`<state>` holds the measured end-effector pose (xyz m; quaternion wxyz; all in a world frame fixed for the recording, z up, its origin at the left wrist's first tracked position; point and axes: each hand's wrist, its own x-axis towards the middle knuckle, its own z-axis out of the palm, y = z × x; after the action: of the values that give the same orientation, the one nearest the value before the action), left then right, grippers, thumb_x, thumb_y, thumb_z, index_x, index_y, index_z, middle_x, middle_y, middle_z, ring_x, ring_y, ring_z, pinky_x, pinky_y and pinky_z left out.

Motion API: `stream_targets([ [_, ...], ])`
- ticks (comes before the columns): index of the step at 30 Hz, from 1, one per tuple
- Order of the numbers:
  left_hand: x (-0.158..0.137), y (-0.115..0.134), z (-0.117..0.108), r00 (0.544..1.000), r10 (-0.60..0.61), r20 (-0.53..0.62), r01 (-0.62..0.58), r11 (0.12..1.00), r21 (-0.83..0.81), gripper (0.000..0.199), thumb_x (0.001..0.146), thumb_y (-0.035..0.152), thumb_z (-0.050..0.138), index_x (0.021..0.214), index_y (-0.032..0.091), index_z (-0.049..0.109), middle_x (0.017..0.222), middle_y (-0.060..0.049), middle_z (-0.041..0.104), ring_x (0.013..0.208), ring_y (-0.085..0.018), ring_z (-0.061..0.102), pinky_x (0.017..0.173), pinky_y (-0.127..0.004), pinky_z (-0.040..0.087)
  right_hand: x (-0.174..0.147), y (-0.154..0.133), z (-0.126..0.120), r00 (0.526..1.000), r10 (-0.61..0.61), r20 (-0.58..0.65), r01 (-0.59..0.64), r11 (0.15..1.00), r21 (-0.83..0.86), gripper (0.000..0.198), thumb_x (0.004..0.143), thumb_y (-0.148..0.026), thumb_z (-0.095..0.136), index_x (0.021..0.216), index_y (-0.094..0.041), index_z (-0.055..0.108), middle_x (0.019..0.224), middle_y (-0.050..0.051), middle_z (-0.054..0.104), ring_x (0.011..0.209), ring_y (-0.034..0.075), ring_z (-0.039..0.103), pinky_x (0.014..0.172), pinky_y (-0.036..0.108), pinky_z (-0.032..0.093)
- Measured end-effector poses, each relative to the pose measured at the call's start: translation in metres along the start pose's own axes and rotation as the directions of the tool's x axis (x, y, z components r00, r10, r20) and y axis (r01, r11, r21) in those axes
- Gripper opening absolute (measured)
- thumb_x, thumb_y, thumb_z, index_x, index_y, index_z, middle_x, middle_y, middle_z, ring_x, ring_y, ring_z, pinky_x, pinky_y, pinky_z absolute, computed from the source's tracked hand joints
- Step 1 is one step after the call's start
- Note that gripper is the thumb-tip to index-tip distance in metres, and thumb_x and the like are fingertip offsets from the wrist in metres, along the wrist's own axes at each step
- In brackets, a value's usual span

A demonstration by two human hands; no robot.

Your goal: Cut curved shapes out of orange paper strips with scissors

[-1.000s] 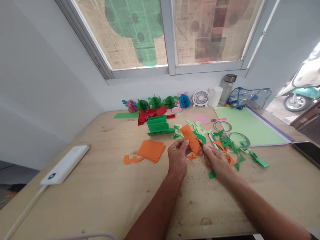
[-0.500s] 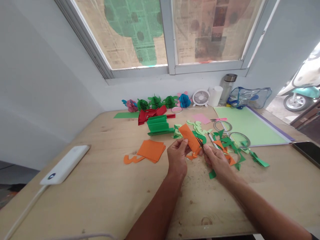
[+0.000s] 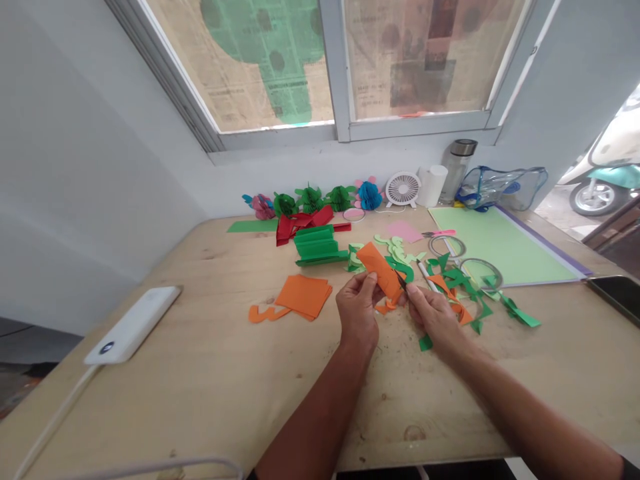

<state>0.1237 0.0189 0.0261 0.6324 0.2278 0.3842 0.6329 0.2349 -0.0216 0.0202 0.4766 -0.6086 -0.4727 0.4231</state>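
My left hand (image 3: 358, 308) pinches an orange piece of paper (image 3: 379, 269) between thumb and fingers, held above the table. My right hand (image 3: 434, 313) is closed around small scissors (image 3: 401, 279), whose dark blades meet the paper's right edge; the handles are hidden in the fingers. Orange paper scraps (image 3: 386, 307) lie just under the paper. Left of my hands a stack of orange paper squares (image 3: 305, 297) rests on the table, with a curvy orange cut-out (image 3: 266, 314) beside it. Green and orange offcuts (image 3: 463, 287) are scattered by my right hand.
Folded green paper (image 3: 317, 245) and red paper (image 3: 303, 223) lie behind. Honeycomb paper animals (image 3: 310, 198), a small fan (image 3: 403, 189) and a bottle (image 3: 457, 172) line the wall. Tape rolls (image 3: 481, 274), a light green sheet (image 3: 507, 243) and a phone (image 3: 617, 298) are right; a white power strip (image 3: 134, 325) is left.
The scissor blades look closer together at the paper's edge than before. Both hands keep their hold, and the view has shifted slightly.
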Motion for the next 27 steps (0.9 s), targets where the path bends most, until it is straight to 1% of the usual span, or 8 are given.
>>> stream_targets([
  [8,-0.0014,0.0018,0.0006,1.000,0.004,-0.002,-0.004,1.000,-0.017,0.022,0.058,0.028,0.077,0.067,0.013,0.064,0.069,-0.003,0.069,0.064,-0.015,0.067,0.072,-0.033,0.055,0.0011,0.0026,0.0017,1.000,0.008,-0.008,-0.008,1.000,0.029,0.058,0.077,-0.072,0.046,0.065,-0.016,0.059,0.043,-0.008,0.029,0.039,0.008,0.022,0.039,0.024,0.016],
  [14,-0.0023,0.0034,0.0022,1.000,-0.002,-0.026,0.002,1.000,-0.006,0.023,0.057,0.029,0.078,0.068,0.013,0.064,0.066,-0.002,0.068,0.066,-0.018,0.069,0.071,-0.033,0.055,0.0000,-0.0044,0.0019,1.000,0.001,-0.007,-0.001,1.000,-0.004,0.059,0.075,-0.074,0.045,0.063,-0.018,0.057,0.042,-0.007,0.030,0.038,0.009,0.023,0.038,0.024,0.017],
  [22,-0.0018,0.0031,0.0018,1.000,0.005,-0.001,-0.005,1.000,-0.029,0.020,0.058,0.026,0.076,0.068,0.013,0.064,0.068,-0.003,0.069,0.065,-0.017,0.068,0.072,-0.033,0.056,0.0005,0.0005,0.0042,1.000,0.019,0.008,-0.020,0.995,0.102,0.055,0.076,-0.071,0.048,0.065,-0.017,0.056,0.042,-0.009,0.028,0.038,0.008,0.021,0.039,0.024,0.014],
  [27,-0.0019,0.0032,0.0018,1.000,-0.001,-0.007,0.001,1.000,-0.017,0.021,0.057,0.026,0.077,0.068,0.013,0.064,0.067,-0.002,0.069,0.065,-0.018,0.069,0.072,-0.033,0.056,0.0011,0.0020,0.0040,1.000,0.007,0.005,-0.007,0.996,0.094,0.056,0.077,-0.071,0.048,0.065,-0.017,0.057,0.042,-0.008,0.028,0.038,0.008,0.021,0.038,0.024,0.014],
])
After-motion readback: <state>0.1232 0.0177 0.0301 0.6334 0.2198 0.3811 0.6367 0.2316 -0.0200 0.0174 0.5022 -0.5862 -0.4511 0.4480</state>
